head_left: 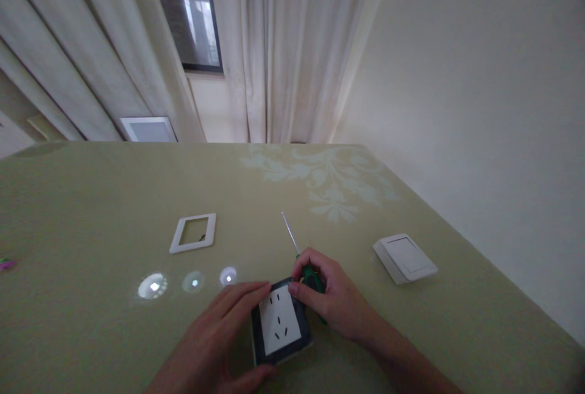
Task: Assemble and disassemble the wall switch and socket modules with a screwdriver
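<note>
The socket [269, 323] sits between the two hands over the near part of the table [114, 199]; whether it rests there or is slightly raised is hard to tell. The left hand [219, 333] is clamped on it, fingers at the top, thumb at the bottom. The right hand [338, 299] is closed round the screwdriver [312, 278], thumb and forefinger at the socket's top right corner.

The socket should handle as light and stiff, its smooth face perhaps slippery and its plastic liable to chip if dropped; opposite edges look the best hold, keeping fingers off the face.

Counted: one socket with five slots, one screwdriver, one frame [211, 229] beyond the left hand, and one switch [406, 258] off to the right.
</note>
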{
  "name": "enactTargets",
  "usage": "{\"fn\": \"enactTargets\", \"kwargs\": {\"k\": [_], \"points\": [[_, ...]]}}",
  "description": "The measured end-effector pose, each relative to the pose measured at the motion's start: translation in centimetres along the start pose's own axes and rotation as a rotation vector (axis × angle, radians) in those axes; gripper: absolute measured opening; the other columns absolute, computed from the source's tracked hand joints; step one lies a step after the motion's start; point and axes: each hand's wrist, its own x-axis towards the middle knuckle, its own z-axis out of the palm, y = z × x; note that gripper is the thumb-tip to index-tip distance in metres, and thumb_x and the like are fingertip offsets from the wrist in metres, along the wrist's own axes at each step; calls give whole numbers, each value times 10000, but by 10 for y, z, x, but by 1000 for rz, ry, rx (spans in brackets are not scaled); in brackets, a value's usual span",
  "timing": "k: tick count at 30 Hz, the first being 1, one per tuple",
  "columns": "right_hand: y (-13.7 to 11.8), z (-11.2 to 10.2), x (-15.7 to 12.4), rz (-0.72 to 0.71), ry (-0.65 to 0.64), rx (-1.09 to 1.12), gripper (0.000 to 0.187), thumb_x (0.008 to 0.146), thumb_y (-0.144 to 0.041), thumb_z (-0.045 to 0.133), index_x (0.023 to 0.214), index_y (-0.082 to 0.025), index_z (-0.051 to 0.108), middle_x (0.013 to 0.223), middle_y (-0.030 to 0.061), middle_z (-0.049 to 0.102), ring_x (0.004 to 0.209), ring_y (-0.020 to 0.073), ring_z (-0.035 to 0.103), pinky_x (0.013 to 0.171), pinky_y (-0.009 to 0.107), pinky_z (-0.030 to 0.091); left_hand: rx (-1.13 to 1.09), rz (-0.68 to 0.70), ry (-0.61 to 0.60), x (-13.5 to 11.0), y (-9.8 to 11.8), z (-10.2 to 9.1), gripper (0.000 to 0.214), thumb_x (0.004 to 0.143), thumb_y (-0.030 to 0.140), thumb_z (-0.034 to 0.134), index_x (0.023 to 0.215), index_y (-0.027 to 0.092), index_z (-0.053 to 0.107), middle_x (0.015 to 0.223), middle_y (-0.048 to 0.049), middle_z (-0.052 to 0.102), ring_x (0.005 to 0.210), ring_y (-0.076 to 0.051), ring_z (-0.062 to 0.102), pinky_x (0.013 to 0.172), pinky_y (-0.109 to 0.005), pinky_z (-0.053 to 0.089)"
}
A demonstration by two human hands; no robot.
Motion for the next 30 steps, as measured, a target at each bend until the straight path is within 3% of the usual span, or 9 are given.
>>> {"fn": "enactTargets", "kwargs": {"k": [9, 13, 17, 21, 24, 30], "points": [[-9, -2, -5, -9, 48, -155, 185, 901, -292, 768, 1054, -224, 689, 788, -53, 607, 708, 148, 560, 701, 293, 446, 63, 49, 3, -3, -6, 5, 909, 767, 232, 846, 1594, 387, 503, 1507, -71, 732, 1305, -315, 766, 1077, -436, 682], [-15, -15, -5, 21, -71, -123, 364, 827, -328, 904, 1136, -235, 735, 857, -52, 637, 709, 135, 559, 685, 277, 452, 70, 84, -19, -6, -16, 9, 899, 789, 285, 868, 1609, 375, 511, 1522, -78, 725, 1298, -318, 769, 1063, -433, 690], [-16, -20, -4, 53, -201, -173, 704, 613, -316, 1065, 1256, -280, 781, 1122, 6, 711, 868, 183, 633, 737, 290, 506, 26, 89, -7, -6, -23, 11, 907, 810, 346, 874, 1633, 392, 495, 1532, -90, 718, 1286, -338, 773, 1035, -462, 701], [-11, -20, -6, 2, -270, -198, 900, 577, -351, 1076, 1413, -303, 746, 1331, 73, 696, 1172, 301, 685, 977, 378, 567, 6, 100, -41, 0, -20, 7, 917, 835, 349, 895, 1642, 431, 468, 1506, -80, 740, 1281, -325, 778, 1032, -443, 703], [-9, -20, -8, -2, -305, -237, 931, 576, -398, 1072, 1440, -307, 738, 1426, 105, 663, 1270, 352, 667, 1115, 445, 534, -23, 116, -29, 3, -22, 9, 922, 831, 357, 901, 1644, 433, 473, 1506, -84, 741, 1293, -332, 771, 1044, -449, 697], [-9, -20, -8, 21, -313, -291, 935, 578, -386, 1053, 1443, -295, 711, 1445, 116, 652, 1318, 386, 644, 1102, 461, 540, -50, 82, -61, 2, -28, 5, 960, 820, 444, 942, 1653, 474, 464, 1547, -61, 720, 1347, -334, 748, 1093, -440, 672]]}}
